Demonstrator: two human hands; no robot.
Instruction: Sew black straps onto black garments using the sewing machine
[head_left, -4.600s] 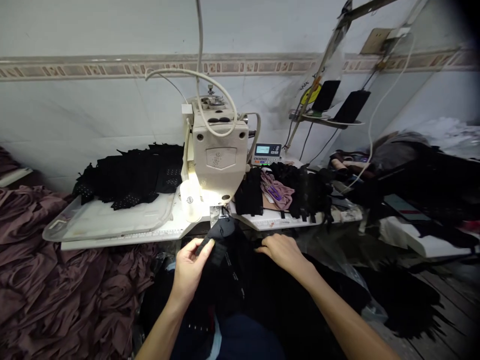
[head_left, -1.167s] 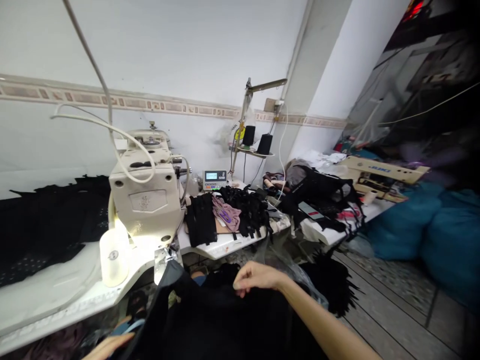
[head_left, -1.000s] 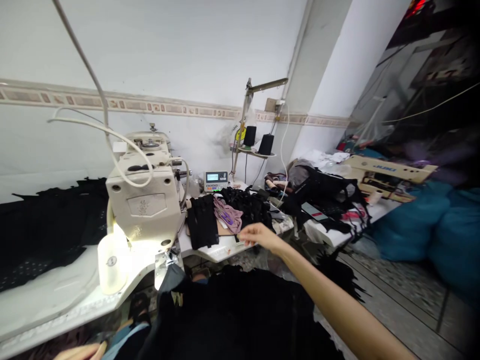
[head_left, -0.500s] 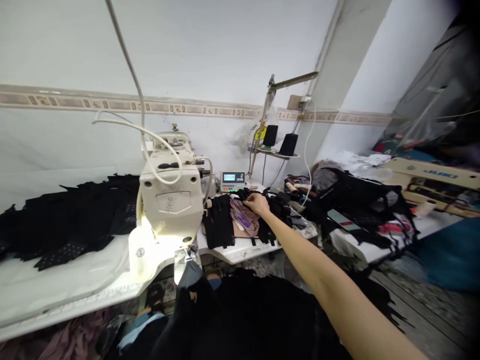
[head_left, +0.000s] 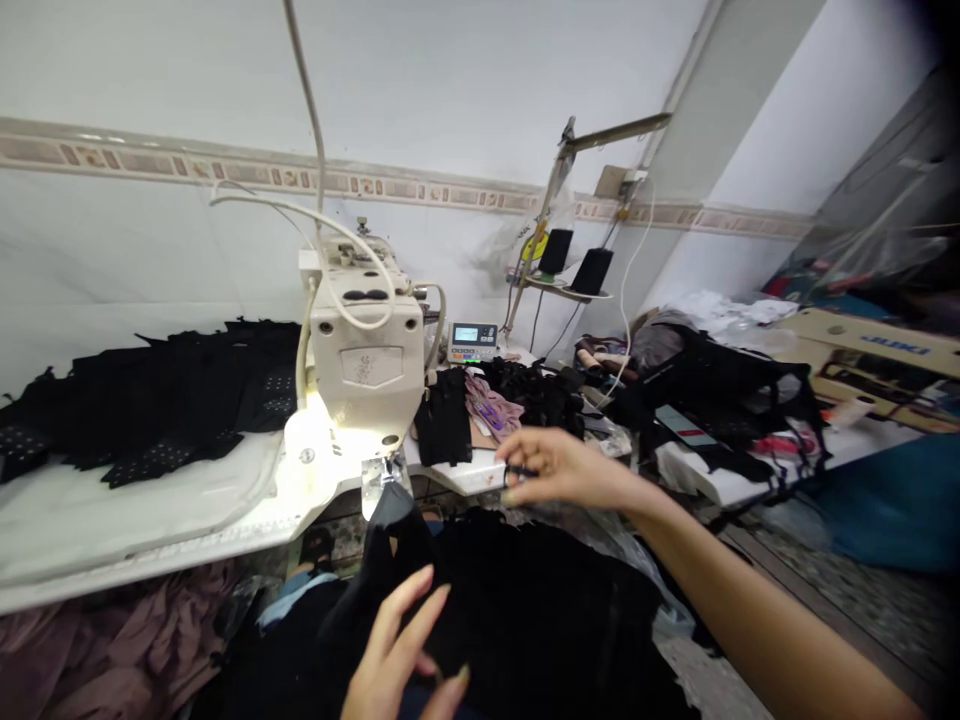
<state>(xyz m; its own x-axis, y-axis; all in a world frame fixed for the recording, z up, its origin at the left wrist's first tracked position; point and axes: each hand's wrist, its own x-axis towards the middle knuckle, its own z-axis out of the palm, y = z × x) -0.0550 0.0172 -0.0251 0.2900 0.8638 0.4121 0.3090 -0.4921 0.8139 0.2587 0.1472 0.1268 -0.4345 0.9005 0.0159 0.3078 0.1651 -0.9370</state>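
Observation:
My right hand (head_left: 559,468) is in the air in front of the small table, its fingers pinched around a small black strip (head_left: 517,472); its exact kind is hard to make out. At the bottom, my left hand (head_left: 401,655) is open, with fingers apart, over the black fabric (head_left: 540,600) across my lap. A corner of that fabric rises to the needle area of the sewing machine (head_left: 367,375), whose lamp is lit. Behind my right hand lie black strips (head_left: 444,420), a mauve cloth (head_left: 495,398) and small purple-handled thread snips (head_left: 489,415).
A pile of black cut pieces (head_left: 172,400) covers the table at the left. Two black thread cones (head_left: 592,270) stand on a rack behind the control panel (head_left: 472,340). At right are another sewing machine (head_left: 877,350) and a phone-like flat thing (head_left: 684,426). Mauve cloth (head_left: 127,640) hangs below.
My right hand has drawn back from the pile on the small table toward me, carrying a small black strip. My left hand has come into view at the bottom. The view has shifted slightly.

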